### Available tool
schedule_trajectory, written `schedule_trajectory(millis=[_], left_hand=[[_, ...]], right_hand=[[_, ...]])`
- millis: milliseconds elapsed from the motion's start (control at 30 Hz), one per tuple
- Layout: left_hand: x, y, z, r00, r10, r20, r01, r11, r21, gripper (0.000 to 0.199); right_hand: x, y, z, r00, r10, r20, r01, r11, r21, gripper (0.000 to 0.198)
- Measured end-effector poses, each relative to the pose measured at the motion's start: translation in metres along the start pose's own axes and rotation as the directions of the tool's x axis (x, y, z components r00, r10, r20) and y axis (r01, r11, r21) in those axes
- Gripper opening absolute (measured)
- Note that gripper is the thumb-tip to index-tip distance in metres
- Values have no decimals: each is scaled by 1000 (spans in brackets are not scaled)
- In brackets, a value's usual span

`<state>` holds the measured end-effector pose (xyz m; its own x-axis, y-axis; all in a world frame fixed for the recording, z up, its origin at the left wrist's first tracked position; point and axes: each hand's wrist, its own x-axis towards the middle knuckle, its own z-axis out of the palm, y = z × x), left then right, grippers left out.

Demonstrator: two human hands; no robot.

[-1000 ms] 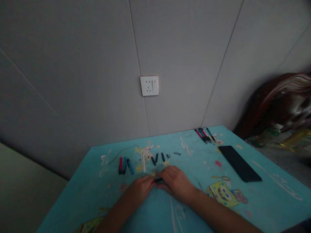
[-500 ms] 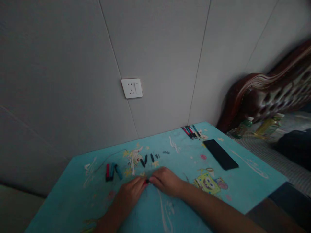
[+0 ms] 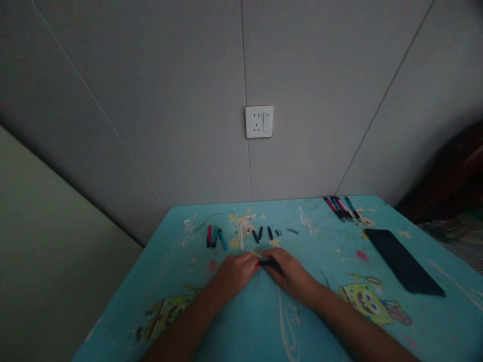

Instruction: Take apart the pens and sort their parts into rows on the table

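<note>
Near the middle of the table, my left hand (image 3: pixel 237 271) and my right hand (image 3: pixel 290 272) meet at a pen (image 3: pixel 267 263) with a red part and a black part. My left fingers close round the red end, while my right fingers grip the black portion. A thin pale stick (image 3: pixel 255 254) shows at my left fingertips. Just beyond lie red and blue pen barrels (image 3: pixel 215 237), slim white refills (image 3: pixel 240 237), short black pen pieces (image 3: pixel 270 233), small dark bits (image 3: pixel 278 233) and what look like springs (image 3: pixel 293 231).
Several red, blue and black pens (image 3: pixel 341 208) lie at the table's far right. A flat black rectangular sheet or pad (image 3: pixel 405 261) rests to the right. Behind the cartoon-printed blue tablecloth (image 3: pixel 324 322) rises a grey wall with a white socket (image 3: pixel 259 121).
The view has swung left, so everything sits further right. My right hand has shifted along the pen, and more of its black part now shows between my hands.
</note>
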<state>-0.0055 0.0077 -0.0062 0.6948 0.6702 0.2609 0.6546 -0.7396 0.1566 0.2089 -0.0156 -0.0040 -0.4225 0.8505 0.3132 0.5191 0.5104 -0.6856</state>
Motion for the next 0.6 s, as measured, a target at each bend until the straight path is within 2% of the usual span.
schedule_trajectory(millis=[167, 233, 300, 333, 433, 500, 600], left_hand=[[-1, 2, -3, 1000, 4, 0, -4, 1000, 18, 18], [-1, 3, -4, 1000, 7, 4, -8, 999, 31, 16], [0, 4, -5, 1000, -1, 10, 1, 999, 35, 14], [0, 4, -5, 1000, -9, 12, 9, 999, 34, 14], [0, 4, -4, 1000, -24, 5, 24, 999, 37, 17], [0, 3, -4, 1000, -27, -12, 27, 998, 48, 20], [0, 3, -7, 999, -42, -23, 44, 997, 66, 27]], right_hand=[[0, 3, 1, 998, 46, 49, -46, 999, -7, 21], [0, 3, 0, 997, 75, 23, -75, 997, 15, 16], [0, 1, -1, 997, 72, 13, -73, 996, 43, 30], [0, -1, -1, 998, 60, 27, -61, 997, 49, 31], [1, -3, -2, 998, 31, 54, -33, 999, 43, 21], [2, -3, -1, 1000, 28, 10, -28, 999, 39, 23], [2, -1, -1, 999, 18, -42, -17, 1000, 21, 39]])
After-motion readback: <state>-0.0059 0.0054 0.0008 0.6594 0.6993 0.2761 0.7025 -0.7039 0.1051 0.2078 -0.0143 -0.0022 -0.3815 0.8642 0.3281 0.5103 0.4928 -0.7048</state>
